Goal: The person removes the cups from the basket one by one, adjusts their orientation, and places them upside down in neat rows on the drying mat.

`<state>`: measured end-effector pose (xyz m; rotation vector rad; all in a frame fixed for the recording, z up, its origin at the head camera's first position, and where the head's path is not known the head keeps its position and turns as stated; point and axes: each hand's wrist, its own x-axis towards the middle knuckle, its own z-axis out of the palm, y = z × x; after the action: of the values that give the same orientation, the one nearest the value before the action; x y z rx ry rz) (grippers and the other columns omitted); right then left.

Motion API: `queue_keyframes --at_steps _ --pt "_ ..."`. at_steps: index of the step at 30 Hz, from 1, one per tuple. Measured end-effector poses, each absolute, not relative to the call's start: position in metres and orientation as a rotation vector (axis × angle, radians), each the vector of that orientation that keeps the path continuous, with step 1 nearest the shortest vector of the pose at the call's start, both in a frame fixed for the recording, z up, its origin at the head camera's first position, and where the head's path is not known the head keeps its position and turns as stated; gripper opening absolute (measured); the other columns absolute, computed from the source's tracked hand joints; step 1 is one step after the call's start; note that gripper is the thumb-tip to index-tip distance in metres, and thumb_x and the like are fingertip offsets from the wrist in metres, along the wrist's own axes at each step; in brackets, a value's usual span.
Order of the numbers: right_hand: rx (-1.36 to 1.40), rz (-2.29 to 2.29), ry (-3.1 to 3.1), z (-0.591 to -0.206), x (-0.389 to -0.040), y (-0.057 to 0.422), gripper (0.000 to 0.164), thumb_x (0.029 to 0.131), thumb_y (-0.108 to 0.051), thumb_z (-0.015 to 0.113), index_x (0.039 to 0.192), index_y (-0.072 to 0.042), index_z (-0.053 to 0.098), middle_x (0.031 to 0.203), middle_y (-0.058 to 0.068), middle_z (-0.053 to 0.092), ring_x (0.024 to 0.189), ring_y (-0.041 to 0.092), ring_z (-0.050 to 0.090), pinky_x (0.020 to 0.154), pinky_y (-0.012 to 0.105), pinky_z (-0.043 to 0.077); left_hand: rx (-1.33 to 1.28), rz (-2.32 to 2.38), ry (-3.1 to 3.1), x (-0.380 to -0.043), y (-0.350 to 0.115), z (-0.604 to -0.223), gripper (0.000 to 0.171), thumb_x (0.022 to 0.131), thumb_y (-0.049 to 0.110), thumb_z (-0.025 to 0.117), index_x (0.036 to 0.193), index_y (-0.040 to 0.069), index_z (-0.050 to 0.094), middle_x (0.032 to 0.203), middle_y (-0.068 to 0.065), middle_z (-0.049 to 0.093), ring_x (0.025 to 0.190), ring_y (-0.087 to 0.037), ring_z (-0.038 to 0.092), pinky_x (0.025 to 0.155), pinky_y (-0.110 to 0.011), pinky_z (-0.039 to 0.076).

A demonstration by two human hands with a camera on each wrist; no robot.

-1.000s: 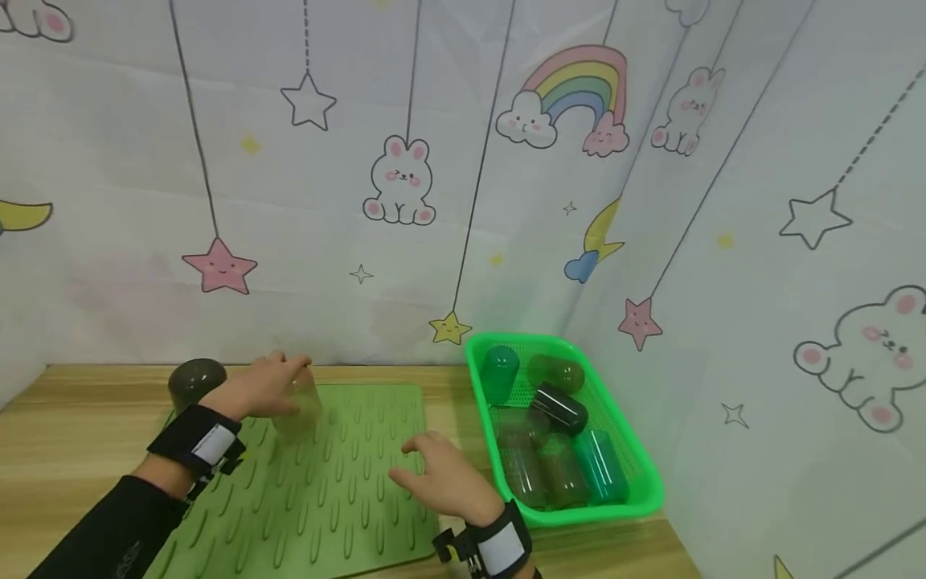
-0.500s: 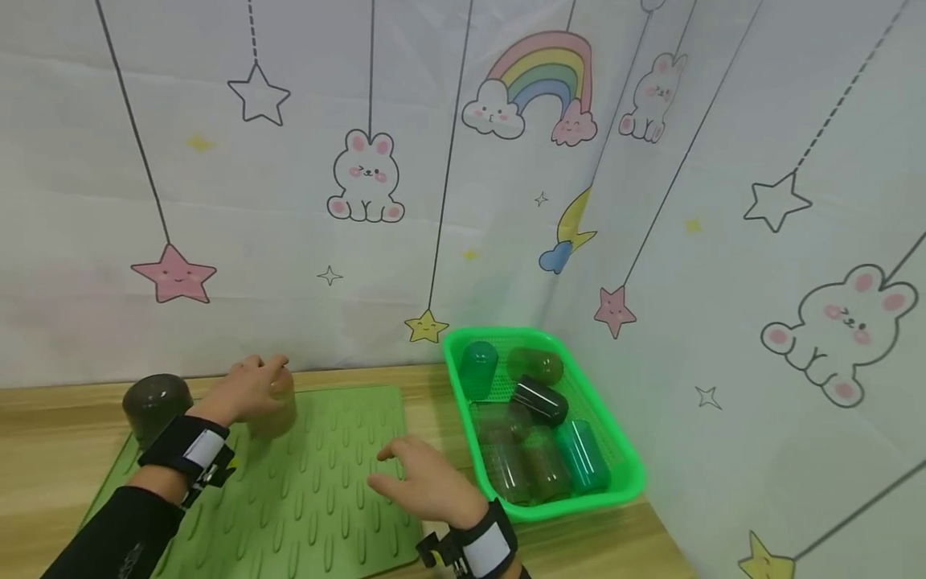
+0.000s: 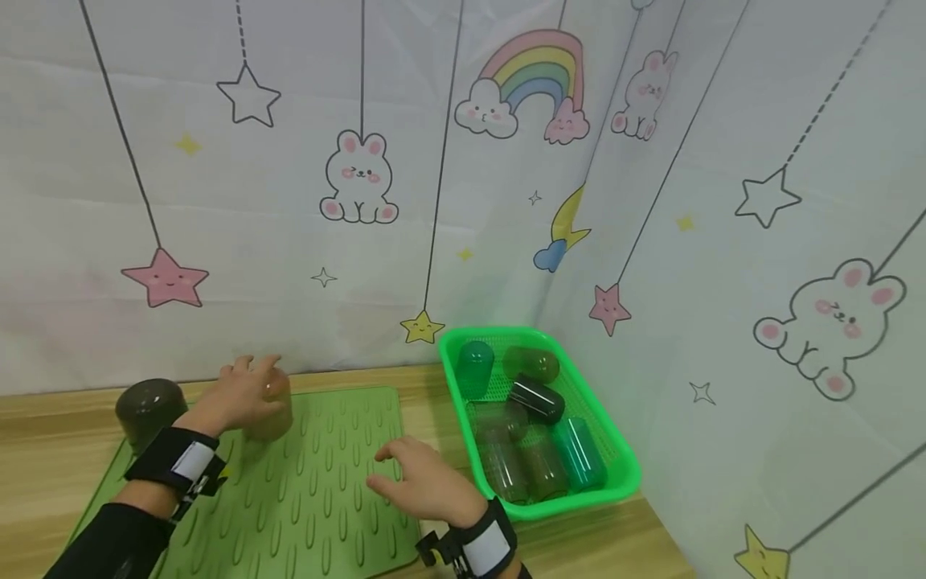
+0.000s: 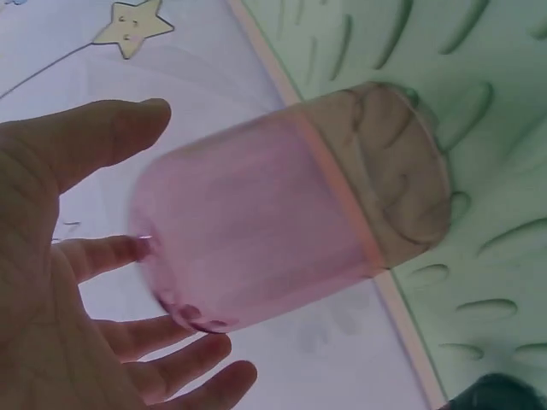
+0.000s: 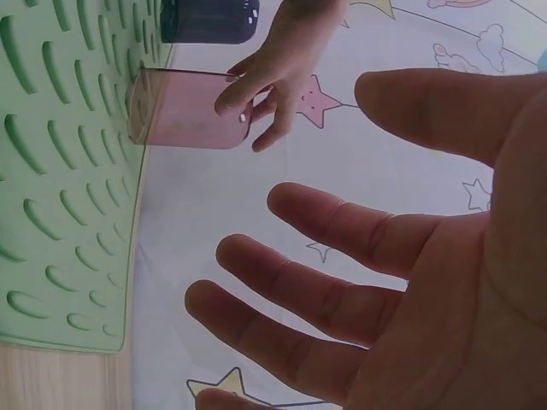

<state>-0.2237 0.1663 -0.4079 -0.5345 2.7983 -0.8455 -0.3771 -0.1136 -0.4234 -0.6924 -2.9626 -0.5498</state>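
A clear pink cup (image 3: 271, 416) stands upside down near the back of the green ridged mat (image 3: 325, 482). My left hand (image 3: 235, 400) is at its upturned base, thumb and fingers spread; in the left wrist view the thumb is apart from the cup (image 4: 256, 222) and the fingertips are right at its base edge. Just left of that hand a dark grey cup (image 3: 150, 408) is upside down too. My right hand (image 3: 427, 485) hovers over the mat's right edge, its fingers apart and holding nothing.
A green plastic basket (image 3: 546, 508) stands right of the mat with several cups lying in it, among them a teal cup (image 3: 579, 454) and a black cup (image 3: 537, 398). A patterned white cloth (image 3: 289, 322) closes off the back and right side of the wooden table (image 3: 600, 539).
The head view has swung right. The pink cup, blurred earlier under my left hand, now stands still on the mat, and that hand's fingers are spread. My right hand keeps its pose.
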Motion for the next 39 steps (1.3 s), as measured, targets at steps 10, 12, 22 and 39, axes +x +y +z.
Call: queue_keyframes --at_steps 10,12,22,39 --pt "-0.61 -0.824 2.74 -0.395 -0.216 0.172 0.039 0.096 -0.039 0.054 0.122 -0.009 0.056 0.115 -0.001 0.057 0.105 0.01 0.055 0.084 0.025 0.046 -0.799 -0.455 -2.773 -0.318 -0.121 -0.399 0.058 0.082 0.035 0.071 0.126 0.002 0.053 0.123 -0.035 0.045 0.103 -0.055 0.049 0.075 -0.061 0.046" --pt "-0.622 -0.775 2.73 -0.389 -0.214 0.175 0.041 0.096 -0.038 0.054 0.125 -0.008 0.054 0.118 0.0 0.057 0.106 0.01 0.055 0.083 0.025 0.047 -0.833 -0.476 -2.757 -0.306 -0.124 -0.394 0.057 0.083 0.037 0.071 0.126 0.003 0.056 0.121 -0.032 0.048 0.101 -0.05 0.052 0.073 -0.058 0.048" --pt "-0.682 -0.452 2.859 -0.359 -0.217 0.201 0.038 0.096 -0.037 0.053 0.122 -0.009 0.056 0.11 0.001 0.061 0.099 0.01 0.058 0.079 0.027 0.049 -1.033 -0.745 -2.786 -0.265 -0.134 -0.393 0.05 0.086 0.042 0.067 0.12 0.006 0.06 0.12 -0.018 0.054 0.109 -0.041 0.053 0.081 -0.053 0.047" --pt "-0.564 -0.171 2.931 -0.354 -0.25 0.272 0.029 0.094 -0.017 0.056 0.117 0.001 0.058 0.112 0.012 0.062 0.093 0.019 0.059 0.079 0.036 0.05 -0.975 -0.793 -2.806 -0.241 -0.131 -0.409 0.043 0.085 0.052 0.064 0.111 0.017 0.062 0.112 -0.002 0.056 0.102 -0.027 0.057 0.076 -0.045 0.05"
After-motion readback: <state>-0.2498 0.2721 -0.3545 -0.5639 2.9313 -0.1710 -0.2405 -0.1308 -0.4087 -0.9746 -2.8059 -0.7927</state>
